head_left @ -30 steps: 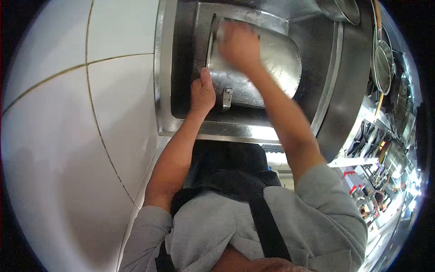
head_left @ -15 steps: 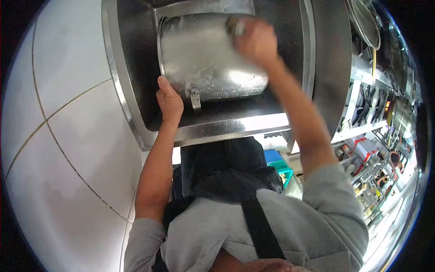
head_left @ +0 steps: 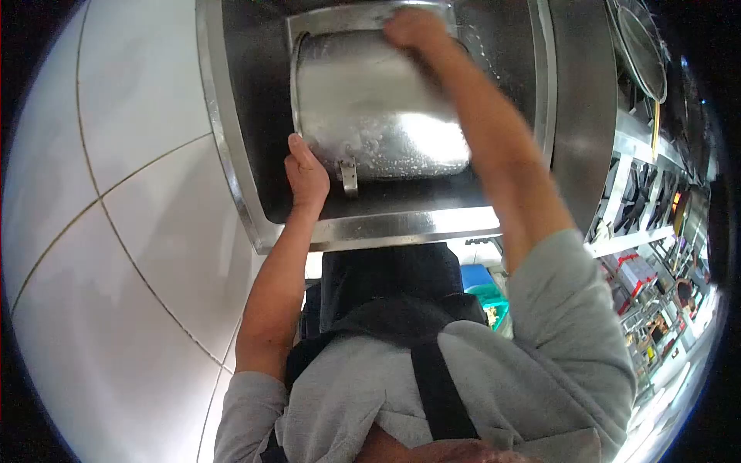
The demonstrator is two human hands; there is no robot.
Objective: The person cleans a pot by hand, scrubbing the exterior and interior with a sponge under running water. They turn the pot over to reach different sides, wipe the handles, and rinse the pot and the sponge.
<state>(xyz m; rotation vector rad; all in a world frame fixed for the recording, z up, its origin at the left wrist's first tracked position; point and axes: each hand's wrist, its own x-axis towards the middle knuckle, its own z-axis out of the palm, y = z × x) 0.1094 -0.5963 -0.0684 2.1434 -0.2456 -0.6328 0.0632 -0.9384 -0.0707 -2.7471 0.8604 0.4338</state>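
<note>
A big steel pot (head_left: 378, 116) lies on its side in a steel sink (head_left: 401, 224), its outside wet and soapy, one riveted handle (head_left: 349, 176) pointing toward me. My left hand (head_left: 306, 176) grips the pot's rim at the near left. My right hand (head_left: 415, 29) presses on the pot's far upper side, fingers closed; whatever it may hold is hidden under the hand.
White tiled wall (head_left: 116, 201) runs along the left of the sink. Strainers and pans (head_left: 641, 46) hang at the upper right. Steel shelves with utensils (head_left: 641, 193) stand to the right. I wear a grey top and a dark apron.
My right hand has slid from the pot's right side toward its far upper edge. My left hand keeps its grip on the rim. The view has shifted slightly.
</note>
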